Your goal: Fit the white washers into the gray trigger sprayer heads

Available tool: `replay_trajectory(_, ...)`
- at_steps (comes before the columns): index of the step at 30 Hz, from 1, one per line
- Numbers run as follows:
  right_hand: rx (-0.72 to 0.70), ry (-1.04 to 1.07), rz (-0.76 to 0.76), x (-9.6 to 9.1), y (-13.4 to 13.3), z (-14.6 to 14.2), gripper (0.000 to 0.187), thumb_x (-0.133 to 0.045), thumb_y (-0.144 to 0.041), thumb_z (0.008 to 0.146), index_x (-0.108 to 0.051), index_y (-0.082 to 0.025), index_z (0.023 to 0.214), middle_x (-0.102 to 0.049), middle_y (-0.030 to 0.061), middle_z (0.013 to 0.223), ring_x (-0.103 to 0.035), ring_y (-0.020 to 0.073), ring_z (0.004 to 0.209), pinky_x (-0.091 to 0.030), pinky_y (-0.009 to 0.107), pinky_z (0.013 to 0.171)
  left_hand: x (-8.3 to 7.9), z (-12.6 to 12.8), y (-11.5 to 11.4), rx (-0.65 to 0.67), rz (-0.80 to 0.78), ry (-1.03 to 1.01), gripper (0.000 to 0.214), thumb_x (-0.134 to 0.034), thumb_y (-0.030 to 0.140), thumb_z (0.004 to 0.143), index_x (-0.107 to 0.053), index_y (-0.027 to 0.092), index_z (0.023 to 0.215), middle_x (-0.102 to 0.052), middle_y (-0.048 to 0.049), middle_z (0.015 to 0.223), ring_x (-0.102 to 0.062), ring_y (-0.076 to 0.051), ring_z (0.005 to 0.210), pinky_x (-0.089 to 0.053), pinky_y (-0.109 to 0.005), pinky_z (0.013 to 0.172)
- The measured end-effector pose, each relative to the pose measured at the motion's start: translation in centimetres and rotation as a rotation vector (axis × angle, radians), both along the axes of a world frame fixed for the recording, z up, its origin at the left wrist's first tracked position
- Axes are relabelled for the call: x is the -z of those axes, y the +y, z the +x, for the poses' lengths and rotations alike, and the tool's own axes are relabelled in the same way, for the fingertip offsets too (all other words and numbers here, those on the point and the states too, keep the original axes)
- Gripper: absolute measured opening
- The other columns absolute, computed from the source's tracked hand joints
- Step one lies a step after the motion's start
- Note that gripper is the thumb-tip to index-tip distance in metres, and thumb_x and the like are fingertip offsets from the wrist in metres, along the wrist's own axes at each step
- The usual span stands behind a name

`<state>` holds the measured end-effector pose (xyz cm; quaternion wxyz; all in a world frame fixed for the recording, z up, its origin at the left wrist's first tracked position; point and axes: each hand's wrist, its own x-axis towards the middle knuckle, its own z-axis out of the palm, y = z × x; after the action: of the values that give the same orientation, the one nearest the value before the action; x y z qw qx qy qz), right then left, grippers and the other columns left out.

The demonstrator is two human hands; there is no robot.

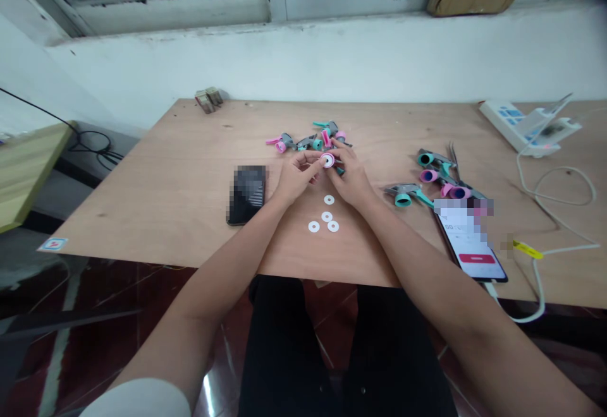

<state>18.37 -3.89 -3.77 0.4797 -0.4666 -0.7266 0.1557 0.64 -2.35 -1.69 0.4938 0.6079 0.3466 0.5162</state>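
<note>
My left hand (298, 178) and my right hand (351, 174) meet over the middle of the table. Between them is a trigger sprayer (331, 156) whose round pink end faces me, with a white ring washer (327, 161) at that end. The left thumb presses by the washer, while my right fingers wrap the sprayer's far side; much of its body is hidden. Several loose white washers (327, 217) lie flat on the wood below my hands. Just beyond my fingers, more pink, green and grey trigger sprayers (284, 142) sit in a cluster.
On the right, several trigger sprayers (403, 197) lie beside a lit phone (474, 246) with a white cable. A dark phone-like device (246, 194) rests left of my hands. A power strip (519, 129) and a small stacked bundle (208, 99) stand near the wall.
</note>
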Motion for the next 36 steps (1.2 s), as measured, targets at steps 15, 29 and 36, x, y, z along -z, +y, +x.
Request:
replay_trajectory(15,-0.103,-0.026,0.182,0.4,0.8,0.7,0.027,-0.056,-0.031,0.107,-0.068,-0.028,0.131,-0.054,0.0127,0.169,-0.05,0.0311,0.159,-0.05,0.058,0.127,0.4,0.0,0.5,0.01,0.039,0.008,0.052,-0.092,0.064,0.078,-0.072,0.018,0.092,-0.074,-0.0019,0.086,-0.062,-0.008,0.062,-0.052,-0.02,0.055)
replay_trajectory(29,-0.027,0.077,0.109,1.3,1.5,0.5,0.028,-0.06,-0.031,0.104,-0.071,-0.028,0.13,-0.057,0.0134,0.165,-0.055,0.0332,0.154,-0.053,0.06,0.123,0.7,-0.3,0.3,-0.217,0.329,0.203,0.016,-0.082,0.034,0.092,-0.076,0.02,0.098,-0.071,-0.0015,0.091,-0.059,-0.009,0.067,-0.049,-0.021,0.063)
replay_trajectory(36,-0.039,0.062,0.154,1.6,1.9,0.7,0.031,-0.061,-0.022,0.1,-0.073,-0.026,0.128,-0.057,0.0134,0.165,-0.053,0.0309,0.156,-0.05,0.057,0.127,0.9,-0.4,0.4,-0.253,0.418,0.347,0.012,-0.08,0.03,0.093,-0.083,0.023,0.102,-0.071,-0.0008,0.084,-0.055,-0.011,0.065,-0.047,-0.025,0.063)
